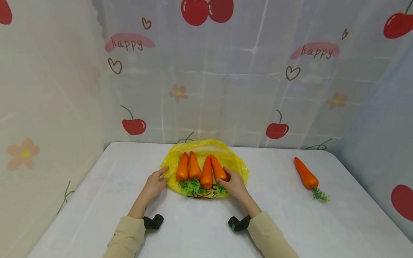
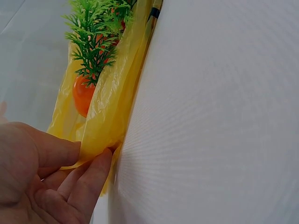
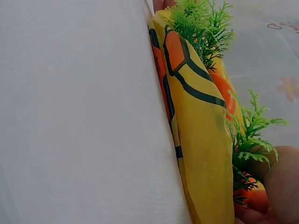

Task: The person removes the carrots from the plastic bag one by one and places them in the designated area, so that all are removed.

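A yellow plastic bag (image 1: 241, 170) lies spread on the table, with several orange carrots (image 1: 194, 170) side by side on it, their green leafy tops towards the person. At its left edge, my left hand (image 1: 155, 184) pinches the bag's film between thumb and fingers, as the left wrist view shows. My right hand (image 1: 235, 184) grips the rightmost carrot (image 1: 218, 168) near its leafy end. In the right wrist view, leaves (image 3: 254, 135) partly hide that grip, and the bag's printed side (image 3: 205, 140) stands up in front.
Off to the right, a single carrot (image 1: 305, 174) lies on the white table (image 1: 194, 238), leaves towards the front. Behind the table hangs a pale curtain (image 1: 225, 85) printed with cherries. Black wrist mounts (image 1: 153, 222) sit at both cuffs.
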`<action>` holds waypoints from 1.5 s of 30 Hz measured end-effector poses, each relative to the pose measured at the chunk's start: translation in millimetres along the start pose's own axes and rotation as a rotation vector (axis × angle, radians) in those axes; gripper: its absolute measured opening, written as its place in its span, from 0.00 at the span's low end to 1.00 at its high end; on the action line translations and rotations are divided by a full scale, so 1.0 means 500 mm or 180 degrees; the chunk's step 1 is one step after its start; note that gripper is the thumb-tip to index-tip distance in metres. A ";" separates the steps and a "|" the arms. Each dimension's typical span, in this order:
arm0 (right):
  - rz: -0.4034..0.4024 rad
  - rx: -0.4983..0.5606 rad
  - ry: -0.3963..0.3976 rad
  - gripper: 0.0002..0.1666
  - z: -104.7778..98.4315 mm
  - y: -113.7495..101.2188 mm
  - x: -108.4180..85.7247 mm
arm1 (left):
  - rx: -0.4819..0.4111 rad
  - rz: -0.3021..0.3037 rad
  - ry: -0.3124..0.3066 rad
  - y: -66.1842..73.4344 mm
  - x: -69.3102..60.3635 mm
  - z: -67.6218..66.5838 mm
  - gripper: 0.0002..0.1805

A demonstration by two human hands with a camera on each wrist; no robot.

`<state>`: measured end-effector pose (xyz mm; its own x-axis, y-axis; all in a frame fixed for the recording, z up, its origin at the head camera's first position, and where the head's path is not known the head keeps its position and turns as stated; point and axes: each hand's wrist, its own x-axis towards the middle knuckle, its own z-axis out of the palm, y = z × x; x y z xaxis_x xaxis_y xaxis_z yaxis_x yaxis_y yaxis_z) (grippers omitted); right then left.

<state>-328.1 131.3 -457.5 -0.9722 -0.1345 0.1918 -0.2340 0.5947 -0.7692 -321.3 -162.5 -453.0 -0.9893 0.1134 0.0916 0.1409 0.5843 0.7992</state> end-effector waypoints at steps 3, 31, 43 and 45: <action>0.0015 0.0073 0.0044 0.34 0.000 0.000 -0.001 | -0.0017 -0.0003 0.0009 -0.001 -0.001 0.000 0.26; 0.0963 0.1350 0.0084 0.35 -0.069 -0.037 -0.002 | 0.0019 -0.0020 0.0010 -0.006 0.001 0.001 0.26; 0.0721 0.1610 0.0253 0.34 -0.136 -0.042 -0.006 | -0.0004 -0.0048 0.0003 -0.001 -0.001 -0.003 0.26; 0.0734 0.1626 0.0303 0.34 -0.148 -0.037 -0.007 | 0.0000 -0.0042 -0.0001 -0.001 -0.001 -0.003 0.26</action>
<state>-319.7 179.6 -398.9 -0.9990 0.0395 0.0198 -0.0142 0.1380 -0.9903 -320.9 -163.8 -452.5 -0.9911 0.1058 0.0808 0.1277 0.5856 0.8004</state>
